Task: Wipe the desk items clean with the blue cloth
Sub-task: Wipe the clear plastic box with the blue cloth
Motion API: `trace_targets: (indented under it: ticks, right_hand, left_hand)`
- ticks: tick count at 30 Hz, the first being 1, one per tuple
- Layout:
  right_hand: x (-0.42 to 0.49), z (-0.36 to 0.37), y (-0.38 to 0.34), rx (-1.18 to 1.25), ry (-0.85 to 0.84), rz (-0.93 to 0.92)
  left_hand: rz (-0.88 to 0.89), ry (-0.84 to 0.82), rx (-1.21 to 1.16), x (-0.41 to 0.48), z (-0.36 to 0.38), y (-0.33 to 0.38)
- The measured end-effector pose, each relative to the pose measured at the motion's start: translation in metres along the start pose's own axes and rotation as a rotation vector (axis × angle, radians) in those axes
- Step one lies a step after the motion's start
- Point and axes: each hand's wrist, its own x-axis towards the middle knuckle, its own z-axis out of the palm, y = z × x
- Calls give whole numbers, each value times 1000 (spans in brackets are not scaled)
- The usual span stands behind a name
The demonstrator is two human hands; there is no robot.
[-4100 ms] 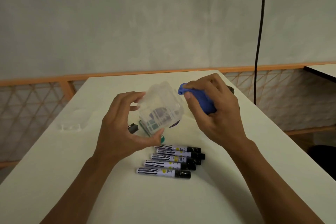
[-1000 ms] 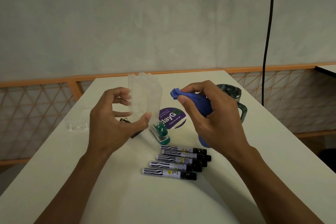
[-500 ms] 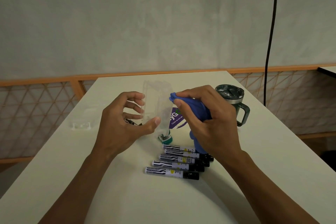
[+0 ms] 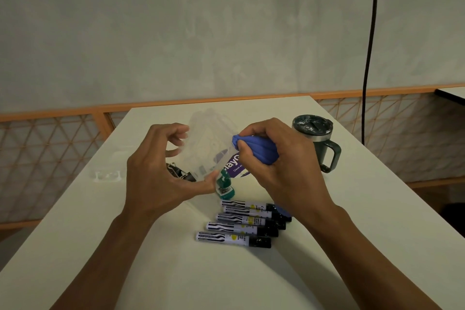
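Observation:
My left hand (image 4: 161,173) grips a clear plastic container (image 4: 210,145) above the white desk (image 4: 125,246), thumb under it and fingers curled round its left side. My right hand (image 4: 281,166) holds the bunched blue cloth (image 4: 256,148) and presses its tip against the container's right side. Part of the cloth hangs behind my right wrist, near the markers. The container is blurred and see-through.
Several black-capped markers (image 4: 239,224) lie in a row below my hands. A green stamp-like item (image 4: 225,185), a black binder clip (image 4: 180,172) and a purple sticker (image 4: 235,166) lie under the container. A dark lidded mug (image 4: 318,141) stands right. A clear lid (image 4: 107,175) lies left.
The container has tilted and turned in my left hand over the last second. My right hand brought the cloth's tip from beside it onto its right side.

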Motion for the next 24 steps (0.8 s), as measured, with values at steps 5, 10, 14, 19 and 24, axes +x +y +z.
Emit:
trace_targets:
  ticks: [5,10,14,19,24]
  right_hand:
    - [1,-5,-5,41,-27,54]
    - [0,-4,-6,35,9,88]
    - [-1,1,-7,31,91,58]
    - [2,-3,-3,55,-20,65]
    - [6,-9,3,13,36,-24]
  left_hand:
    - [31,49,78,1,-4,-4]
    - [83,52,146,0,-4,-5]
    - [98,51,176,1,-2,-3]
    - [100,33,201,1,-4,-3]
    - [123,54,274,4,-6,1]
